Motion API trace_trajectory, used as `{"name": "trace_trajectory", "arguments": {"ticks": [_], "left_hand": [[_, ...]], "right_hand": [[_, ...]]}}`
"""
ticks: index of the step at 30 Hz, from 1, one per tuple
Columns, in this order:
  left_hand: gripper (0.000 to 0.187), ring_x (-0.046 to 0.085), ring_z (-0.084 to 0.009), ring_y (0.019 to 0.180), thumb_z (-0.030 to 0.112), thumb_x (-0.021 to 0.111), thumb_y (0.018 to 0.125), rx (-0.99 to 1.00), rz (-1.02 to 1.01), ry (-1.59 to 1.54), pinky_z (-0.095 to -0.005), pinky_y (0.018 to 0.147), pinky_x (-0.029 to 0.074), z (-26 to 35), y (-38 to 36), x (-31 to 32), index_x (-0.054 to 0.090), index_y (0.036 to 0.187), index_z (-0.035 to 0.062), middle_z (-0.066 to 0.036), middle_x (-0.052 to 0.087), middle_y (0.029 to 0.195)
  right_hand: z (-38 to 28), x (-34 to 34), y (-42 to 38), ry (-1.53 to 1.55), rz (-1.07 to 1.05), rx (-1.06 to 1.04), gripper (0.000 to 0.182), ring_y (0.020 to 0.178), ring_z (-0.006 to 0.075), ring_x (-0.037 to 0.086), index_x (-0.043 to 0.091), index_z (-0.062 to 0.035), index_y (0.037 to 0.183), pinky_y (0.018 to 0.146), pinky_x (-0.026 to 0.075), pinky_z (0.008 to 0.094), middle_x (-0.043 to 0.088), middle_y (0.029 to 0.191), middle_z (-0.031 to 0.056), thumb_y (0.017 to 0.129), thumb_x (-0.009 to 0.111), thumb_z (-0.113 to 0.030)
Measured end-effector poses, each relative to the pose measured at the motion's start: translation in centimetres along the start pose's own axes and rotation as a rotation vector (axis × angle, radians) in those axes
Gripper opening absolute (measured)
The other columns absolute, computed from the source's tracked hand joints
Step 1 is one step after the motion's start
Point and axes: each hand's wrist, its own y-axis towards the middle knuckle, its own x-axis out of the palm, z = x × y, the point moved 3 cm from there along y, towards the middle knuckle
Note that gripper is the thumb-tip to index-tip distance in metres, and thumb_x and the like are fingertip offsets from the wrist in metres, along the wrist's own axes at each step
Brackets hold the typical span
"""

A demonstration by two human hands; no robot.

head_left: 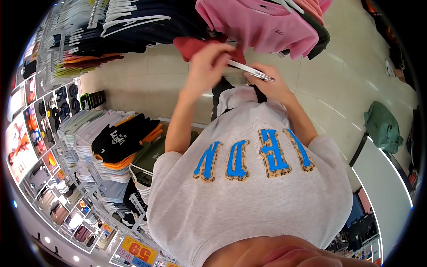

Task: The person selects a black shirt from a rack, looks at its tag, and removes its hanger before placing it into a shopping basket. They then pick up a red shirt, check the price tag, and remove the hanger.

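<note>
In the middle of the head view, my right hand (270, 84) is closed around a white hanger (243, 67). A small shiny metal part shows at the hanger's near end. A red garment (187, 47) hangs by the far end of the hanger. My left hand (208, 66) has its fingers curled at this garment, close to the hanger's tip. Its fingertips are slightly blurred, and part of the red cloth is hidden behind the hand.
Pink shirts (262, 26) and dark garments on white hangers (138, 20) hang ahead. A rack of folded and hung T-shirts (120, 138) stands at left, with a price sign (138, 251) below. A green bundle (383, 127) lies beside a white panel (382, 178) at right.
</note>
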Motion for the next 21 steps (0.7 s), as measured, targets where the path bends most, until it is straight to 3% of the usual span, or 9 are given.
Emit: {"name": "trace_trajectory", "arguments": {"ticks": [1,2,6,9,14,15,16,20,21], "left_hand": [[0.018,0.064,-0.0206,0.075,0.002,0.059,0.088,-0.073,0.129,0.030,-0.0295,0.071,0.052,-0.9,0.5,-1.6,0.065,0.105,0.0020,-0.012,0.065,0.090],[0.018,0.064,-0.0198,0.073,0.002,0.058,0.089,0.084,0.248,0.288,-0.0285,0.068,0.052,-3.4,1.1,-3.7,0.065,0.105,0.0017,-0.010,0.065,0.089],[0.017,0.065,-0.0209,0.076,0.001,0.057,0.089,-0.101,0.320,0.081,-0.0291,0.068,0.051,-4.7,1.6,-6.9,0.065,0.104,0.0018,-0.011,0.066,0.089],[0.018,0.065,-0.0227,0.077,0.000,0.058,0.088,-0.049,0.255,0.221,-0.0298,0.068,0.051,-4.6,2.1,-6.6,0.066,0.104,0.0034,-0.011,0.066,0.089],[0.024,0.062,-0.0264,0.073,0.005,0.061,0.082,0.284,-0.117,0.451,-0.0372,0.059,0.052,-0.7,1.1,0.6,0.065,0.105,0.0134,-0.006,0.057,0.085],[0.028,0.061,-0.0275,0.073,0.007,0.062,0.081,0.355,-0.162,0.446,-0.0376,0.058,0.051,-0.2,0.7,1.9,0.063,0.108,0.0141,-0.006,0.056,0.087],[0.029,0.061,-0.0280,0.073,0.007,0.061,0.081,0.314,-0.226,0.407,-0.0380,0.058,0.051,0.2,0.2,2.5,0.063,0.108,0.0137,-0.006,0.056,0.088],[0.025,0.058,-0.0322,0.073,0.002,0.059,0.086,0.259,-0.221,0.322,-0.0387,0.062,0.048,1.9,0.1,1.8,0.065,0.107,0.0121,-0.009,0.056,0.086],[0.025,0.058,-0.0322,0.073,0.002,0.059,0.086,0.258,-0.219,0.323,-0.0387,0.062,0.048,1.4,0.4,0.7,0.065,0.107,0.0121,-0.009,0.056,0.086]], "right_hand": [[-0.3,-0.5,-0.3,0.000,-0.002,0.000,0.018,0.064,0.0106,0.054,0.065,-0.0006,0.104,0.060,0.044,0.0260,0.061,0.072,0.0063,0.090,0.063,-0.012],[-0.8,-1.1,-0.6,-0.031,0.033,0.015,0.018,0.064,0.0103,0.053,0.065,-0.0004,0.103,0.059,0.044,0.0259,0.060,0.071,0.0065,0.090,0.063,-0.013],[-2.1,-2.6,-1.0,-0.077,0.042,0.044,0.017,0.063,0.0145,0.053,0.065,-0.0022,0.098,0.061,0.045,0.0279,0.062,0.074,0.0087,0.086,0.069,-0.014],[-2.1,-2.3,-0.9,-0.102,0.033,0.021,0.017,0.061,0.0127,0.051,0.065,-0.0008,0.098,0.058,0.043,0.0270,0.060,0.071,0.0073,0.087,0.067,-0.014],[-0.3,-0.7,-0.3,-0.164,0.057,-0.041,0.017,0.062,0.0099,0.050,0.065,0.0004,0.099,0.058,0.043,0.0267,0.060,0.070,0.0060,0.089,0.064,-0.013],[0.6,-0.3,-0.1,-0.100,0.052,-0.033,0.019,0.064,0.0175,0.055,0.064,-0.0002,0.100,0.062,0.045,0.0300,0.063,0.075,0.0105,0.088,0.065,-0.015],[1.3,-0.1,-0.1,-0.035,0.049,-0.024,0.021,0.067,0.0251,0.059,0.064,-0.0008,0.101,0.066,0.047,0.0334,0.065,0.080,0.0149,0.088,0.065,-0.016],[-0.1,-0.3,-0.2,0.085,0.041,0.091,0.019,0.068,0.0239,0.059,0.064,-0.0011,0.101,0.066,0.047,0.0334,0.066,0.081,0.0147,0.088,0.063,-0.016],[0.0,-0.8,-0.3,-0.011,-0.014,0.062,0.018,0.067,0.0184,0.057,0.064,-0.0005,0.100,0.064,0.046,0.0309,0.064,0.078,0.0108,0.089,0.064,-0.014]]}}
